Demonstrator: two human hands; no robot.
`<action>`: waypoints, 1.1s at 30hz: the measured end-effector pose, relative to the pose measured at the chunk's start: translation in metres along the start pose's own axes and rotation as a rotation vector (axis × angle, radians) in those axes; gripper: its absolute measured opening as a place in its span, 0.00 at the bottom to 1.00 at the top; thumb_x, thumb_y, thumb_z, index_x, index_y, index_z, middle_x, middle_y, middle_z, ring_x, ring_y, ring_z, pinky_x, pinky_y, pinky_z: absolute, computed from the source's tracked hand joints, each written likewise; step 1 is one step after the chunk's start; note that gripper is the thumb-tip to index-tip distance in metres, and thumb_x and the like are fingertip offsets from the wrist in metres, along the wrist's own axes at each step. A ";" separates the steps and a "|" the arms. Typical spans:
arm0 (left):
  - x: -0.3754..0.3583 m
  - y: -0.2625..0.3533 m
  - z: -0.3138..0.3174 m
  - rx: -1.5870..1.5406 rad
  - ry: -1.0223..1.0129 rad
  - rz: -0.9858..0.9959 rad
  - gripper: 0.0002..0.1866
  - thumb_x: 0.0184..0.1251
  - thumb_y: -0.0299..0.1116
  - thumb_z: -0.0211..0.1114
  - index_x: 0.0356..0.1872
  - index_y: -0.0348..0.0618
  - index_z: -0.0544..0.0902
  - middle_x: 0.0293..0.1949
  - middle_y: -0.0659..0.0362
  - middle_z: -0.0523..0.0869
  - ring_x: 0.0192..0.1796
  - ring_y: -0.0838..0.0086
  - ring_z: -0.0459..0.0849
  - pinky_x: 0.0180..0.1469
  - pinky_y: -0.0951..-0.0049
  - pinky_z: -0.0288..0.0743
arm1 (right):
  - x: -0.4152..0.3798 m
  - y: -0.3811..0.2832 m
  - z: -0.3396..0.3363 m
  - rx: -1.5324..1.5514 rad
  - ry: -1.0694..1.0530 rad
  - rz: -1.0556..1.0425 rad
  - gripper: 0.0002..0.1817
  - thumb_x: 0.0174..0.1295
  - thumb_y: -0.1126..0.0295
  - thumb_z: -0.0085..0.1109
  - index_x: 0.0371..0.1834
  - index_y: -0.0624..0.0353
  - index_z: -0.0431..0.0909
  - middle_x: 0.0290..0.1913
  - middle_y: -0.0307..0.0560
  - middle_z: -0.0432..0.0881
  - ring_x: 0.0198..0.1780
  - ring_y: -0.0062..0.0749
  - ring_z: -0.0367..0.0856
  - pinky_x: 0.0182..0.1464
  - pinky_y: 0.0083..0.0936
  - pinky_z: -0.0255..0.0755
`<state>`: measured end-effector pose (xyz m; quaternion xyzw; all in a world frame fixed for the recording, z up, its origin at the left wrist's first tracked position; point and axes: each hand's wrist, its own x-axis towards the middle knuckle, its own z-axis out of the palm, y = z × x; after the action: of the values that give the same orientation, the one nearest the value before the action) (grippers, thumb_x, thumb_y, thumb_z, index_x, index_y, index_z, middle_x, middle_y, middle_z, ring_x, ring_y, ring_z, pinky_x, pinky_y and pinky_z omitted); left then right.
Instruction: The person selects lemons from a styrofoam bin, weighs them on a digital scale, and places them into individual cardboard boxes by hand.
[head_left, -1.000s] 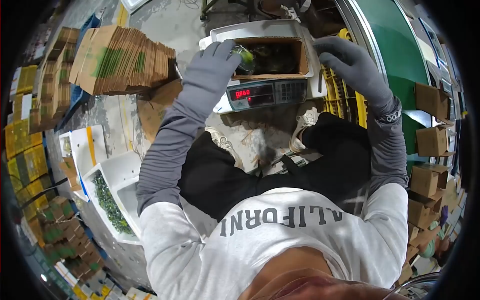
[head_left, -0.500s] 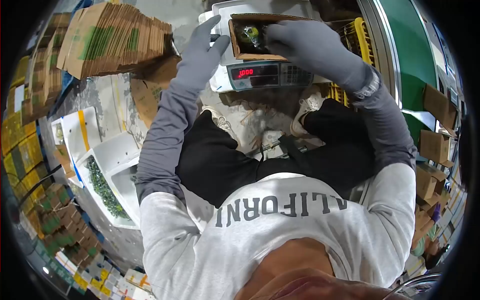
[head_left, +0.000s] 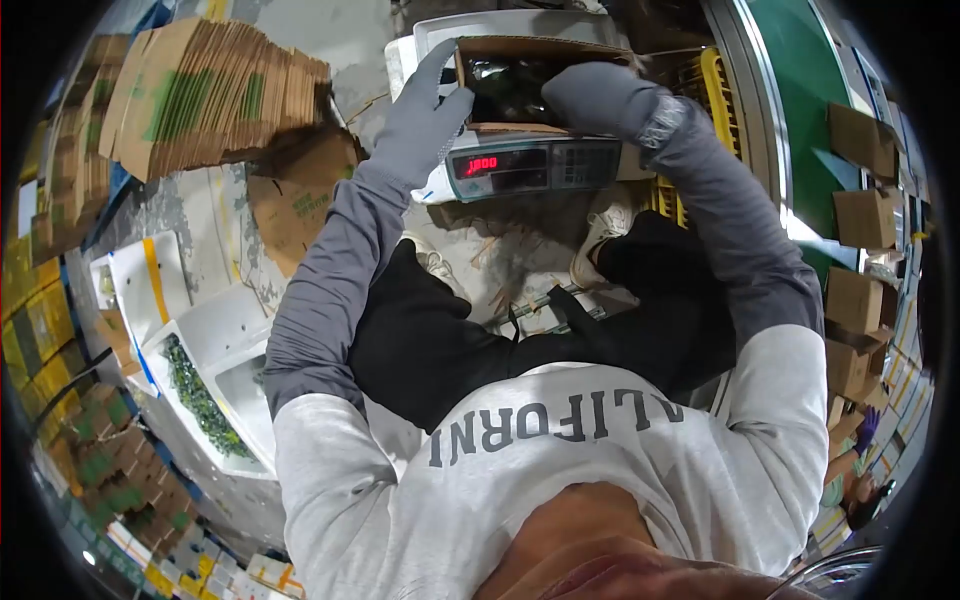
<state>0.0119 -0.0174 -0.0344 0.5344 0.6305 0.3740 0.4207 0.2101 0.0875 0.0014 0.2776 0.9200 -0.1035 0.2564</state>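
Note:
An open cardboard box sits on a scale whose red display is lit. Dark contents in shiny clear wrapping show inside the box. My left hand, in a grey glove, is at the box's left edge with thumb and forefinger apart and nothing between them. My right hand, gloved too, reaches over the right part of the box; its fingers are bent down inside, and what they touch is hidden.
Flattened cartons stand in a stack at the upper left. A white foam box holds small green items. Yellow crates are right of the scale, beside a green surface. Another person's purple-gloved hand shows at the far right.
My right hand has moved left and lower into the box. The yellow-green wrapped item seen inside before no longer shows. The whole view has shifted slightly.

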 end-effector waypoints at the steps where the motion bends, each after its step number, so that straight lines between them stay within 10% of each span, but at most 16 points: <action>1: -0.003 0.005 0.001 0.018 0.001 -0.004 0.30 0.67 0.38 0.57 0.69 0.49 0.61 0.55 0.55 0.74 0.49 0.74 0.75 0.53 0.74 0.70 | 0.020 0.016 0.027 0.079 -0.018 0.033 0.10 0.53 0.72 0.57 0.39 0.57 0.83 0.39 0.54 0.83 0.44 0.49 0.82 0.44 0.41 0.76; 7: 0.002 0.000 -0.011 -0.183 -0.072 0.002 0.32 0.66 0.38 0.60 0.69 0.41 0.61 0.63 0.57 0.69 0.64 0.70 0.67 0.62 0.72 0.64 | -0.027 0.025 0.016 0.400 0.361 -0.251 0.08 0.54 0.73 0.57 0.36 0.61 0.79 0.30 0.49 0.82 0.35 0.41 0.84 0.37 0.33 0.77; 10: 0.018 -0.033 -0.022 -0.568 -0.179 -0.188 0.30 0.67 0.40 0.60 0.69 0.53 0.63 0.59 0.59 0.72 0.52 0.77 0.75 0.50 0.74 0.73 | -0.086 0.053 -0.022 1.099 0.049 -0.035 0.08 0.58 0.67 0.58 0.34 0.62 0.77 0.25 0.36 0.78 0.28 0.18 0.80 0.30 0.16 0.74; 12: 0.033 -0.050 -0.017 -0.579 -0.175 -0.251 0.34 0.66 0.43 0.63 0.71 0.54 0.59 0.60 0.60 0.70 0.56 0.76 0.73 0.52 0.72 0.72 | -0.083 0.092 0.004 0.987 -0.089 0.282 0.13 0.59 0.63 0.59 0.39 0.63 0.78 0.29 0.40 0.80 0.29 0.20 0.80 0.30 0.16 0.75; 16: 0.061 -0.063 0.010 -0.470 -0.199 -0.359 0.41 0.60 0.42 0.69 0.71 0.47 0.56 0.56 0.61 0.74 0.54 0.70 0.75 0.54 0.71 0.70 | -0.046 0.100 0.061 1.184 0.088 0.097 0.34 0.53 0.45 0.62 0.53 0.63 0.74 0.43 0.48 0.81 0.46 0.29 0.79 0.49 0.24 0.71; 22: 0.064 -0.041 0.017 -0.787 -0.158 -0.526 0.41 0.53 0.26 0.70 0.69 0.47 0.59 0.62 0.59 0.72 0.63 0.71 0.71 0.61 0.76 0.67 | 0.000 0.079 0.078 1.342 0.076 0.417 0.30 0.46 0.43 0.67 0.39 0.61 0.82 0.42 0.46 0.82 0.37 0.29 0.81 0.36 0.23 0.75; 25: 0.079 -0.135 0.006 0.343 -0.228 0.554 0.42 0.54 0.28 0.68 0.70 0.47 0.57 0.68 0.58 0.63 0.69 0.68 0.62 0.69 0.68 0.60 | -0.010 0.088 0.092 1.682 0.146 0.312 0.29 0.49 0.46 0.66 0.45 0.60 0.79 0.41 0.42 0.82 0.40 0.26 0.79 0.41 0.25 0.74; 27: 0.090 -0.119 0.026 -0.767 -0.244 -0.316 0.31 0.58 0.35 0.65 0.64 0.48 0.66 0.63 0.58 0.68 0.65 0.63 0.68 0.64 0.57 0.68 | -0.007 0.092 0.113 1.759 0.230 0.403 0.34 0.56 0.41 0.59 0.59 0.54 0.74 0.54 0.47 0.77 0.50 0.31 0.76 0.51 0.27 0.70; 31: 0.087 -0.025 0.046 -0.873 -0.122 -0.358 0.24 0.65 0.45 0.57 0.59 0.46 0.71 0.55 0.55 0.77 0.58 0.59 0.75 0.61 0.53 0.69 | -0.017 0.085 0.136 2.619 0.677 0.497 0.33 0.63 0.36 0.42 0.48 0.57 0.77 0.44 0.44 0.79 0.37 0.32 0.76 0.38 0.29 0.72; 33: 0.090 0.025 0.059 -0.994 -0.193 -0.418 0.25 0.66 0.49 0.53 0.58 0.44 0.72 0.56 0.53 0.77 0.58 0.58 0.75 0.62 0.52 0.68 | -0.016 0.090 0.157 2.683 0.655 0.186 0.32 0.65 0.38 0.40 0.48 0.57 0.75 0.41 0.45 0.78 0.36 0.34 0.76 0.37 0.31 0.73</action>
<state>0.0688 0.0765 -0.0445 0.1664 0.4292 0.4847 0.7437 0.3372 0.1018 -0.1280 0.3805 0.1138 -0.8140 -0.4240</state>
